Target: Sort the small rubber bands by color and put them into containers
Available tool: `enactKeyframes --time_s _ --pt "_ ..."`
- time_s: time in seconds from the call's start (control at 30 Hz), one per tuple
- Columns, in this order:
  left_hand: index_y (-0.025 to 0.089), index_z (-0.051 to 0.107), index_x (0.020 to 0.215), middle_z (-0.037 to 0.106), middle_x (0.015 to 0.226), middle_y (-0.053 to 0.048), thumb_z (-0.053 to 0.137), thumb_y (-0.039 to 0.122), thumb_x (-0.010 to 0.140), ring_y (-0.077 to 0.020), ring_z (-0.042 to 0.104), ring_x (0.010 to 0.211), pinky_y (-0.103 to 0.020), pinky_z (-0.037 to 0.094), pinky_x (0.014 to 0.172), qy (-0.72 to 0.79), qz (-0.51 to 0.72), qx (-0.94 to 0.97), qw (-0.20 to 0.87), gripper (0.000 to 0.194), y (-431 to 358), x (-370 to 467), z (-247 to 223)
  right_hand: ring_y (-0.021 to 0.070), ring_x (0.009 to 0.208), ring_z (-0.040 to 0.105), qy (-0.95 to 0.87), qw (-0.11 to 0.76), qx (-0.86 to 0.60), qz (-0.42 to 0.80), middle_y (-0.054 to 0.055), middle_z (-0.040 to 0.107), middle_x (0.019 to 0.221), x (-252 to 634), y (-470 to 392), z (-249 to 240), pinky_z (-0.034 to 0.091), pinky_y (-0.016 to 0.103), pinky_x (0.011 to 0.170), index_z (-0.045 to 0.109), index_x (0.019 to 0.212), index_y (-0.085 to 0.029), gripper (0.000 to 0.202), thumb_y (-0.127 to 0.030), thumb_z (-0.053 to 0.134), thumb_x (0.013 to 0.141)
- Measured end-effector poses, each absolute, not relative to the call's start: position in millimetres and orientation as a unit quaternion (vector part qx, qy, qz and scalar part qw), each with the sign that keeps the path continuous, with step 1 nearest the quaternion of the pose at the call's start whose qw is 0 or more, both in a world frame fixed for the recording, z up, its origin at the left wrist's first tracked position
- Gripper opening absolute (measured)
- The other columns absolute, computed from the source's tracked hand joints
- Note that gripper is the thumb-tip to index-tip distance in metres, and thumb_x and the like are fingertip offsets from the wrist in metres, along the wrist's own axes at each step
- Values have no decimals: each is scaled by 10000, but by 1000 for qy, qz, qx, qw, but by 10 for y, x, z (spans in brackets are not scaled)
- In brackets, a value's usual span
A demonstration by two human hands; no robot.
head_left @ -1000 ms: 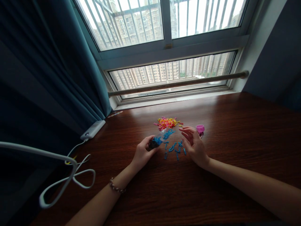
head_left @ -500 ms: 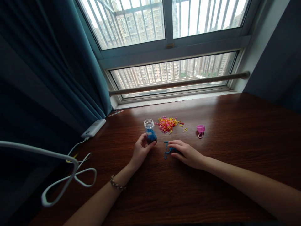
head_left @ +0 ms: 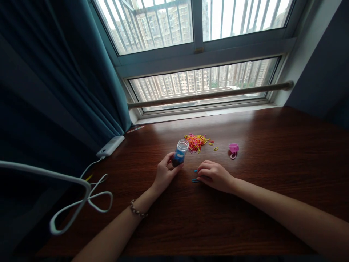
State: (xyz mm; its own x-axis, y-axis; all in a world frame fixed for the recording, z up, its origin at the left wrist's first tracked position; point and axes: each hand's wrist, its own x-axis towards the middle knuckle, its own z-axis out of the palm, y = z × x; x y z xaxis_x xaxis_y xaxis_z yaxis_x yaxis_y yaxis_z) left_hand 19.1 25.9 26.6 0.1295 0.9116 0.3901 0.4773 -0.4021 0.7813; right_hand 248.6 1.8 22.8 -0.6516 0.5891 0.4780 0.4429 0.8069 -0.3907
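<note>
My left hand (head_left: 165,174) is closed around the lower part of a small clear jar (head_left: 183,145). Blue and dark bands fill the jar's lower half, and it leans to the right with its mouth uncovered. Just right of it, my right hand (head_left: 216,176) rests low over the table, its fingers drawn together on small blue rubber bands (head_left: 195,180). Ends of the bands poke out at the fingertips; the rest is hidden under the hand. Behind the jar lies a pile of pink, orange and yellow rubber bands (head_left: 195,143).
A pink lid (head_left: 233,147) with a loop sits right of the pile, near a stray yellow band (head_left: 216,149). A white power bank (head_left: 110,146) and its looped white cable (head_left: 102,210) lie at left by the blue curtain (head_left: 109,91). A window bounds the wooden table (head_left: 272,145).
The jar has tilted to the right in my left hand. My right fingers have closed in over the blue bands, and fewer of them show now.
</note>
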Motion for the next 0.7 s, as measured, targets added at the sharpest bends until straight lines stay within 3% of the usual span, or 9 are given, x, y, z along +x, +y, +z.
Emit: enactKeyframes --time_s 0.17,0.4,0.47,0.57,0.63,0.7 --pt "163 535 1083 620 1008 -68 666 341 677 -200 589 931 -330 463 855 491 444 715 227 462 252 206 274 181 961 504 -924 276 -242 106 68 587 1063 2462 14 237 429 314 839 607 976 -203 198 -299 520 826" --pt "172 524 1100 613 1041 -65 662 341 683 -196 585 935 -330 461 859 491 431 728 208 471 246 195 260 160 805 529 -902 290 -304 99 60 621 821 2499 26 206 454 286 733 622 809 -179 166 -155 459 830" --pt "171 523 1097 613 1039 -65 659 343 686 -195 584 936 -330 458 863 490 431 729 207 467 246 193 259 173 884 530 -899 299 -306 95 77 617 927 2491 26 243 453 308 786 610 925 -176 170 -170 475 822" --pt "168 517 1097 608 1044 -66 657 349 688 -196 580 948 -327 456 866 489 428 730 212 468 241 198 264 209 1118 451 -920 274 -269 82 103 539 1185 2431 43 276 398 364 930 511 1164 -172 339 -232 488 831" --pt "166 514 1097 605 1047 -68 659 354 684 -197 580 950 -329 456 865 491 426 729 213 477 235 203 270 216 1178 415 -932 248 -254 71 107 519 1228 2395 62 259 367 379 973 496 1192 -169 354 -252 463 850" --pt "166 514 1096 605 1043 -68 660 358 682 -198 580 944 -333 456 865 493 421 732 210 480 228 204 276 196 1123 475 -930 242 -267 67 109 570 1157 2399 76 228 393 349 949 552 1119 -164 288 -225 420 871"
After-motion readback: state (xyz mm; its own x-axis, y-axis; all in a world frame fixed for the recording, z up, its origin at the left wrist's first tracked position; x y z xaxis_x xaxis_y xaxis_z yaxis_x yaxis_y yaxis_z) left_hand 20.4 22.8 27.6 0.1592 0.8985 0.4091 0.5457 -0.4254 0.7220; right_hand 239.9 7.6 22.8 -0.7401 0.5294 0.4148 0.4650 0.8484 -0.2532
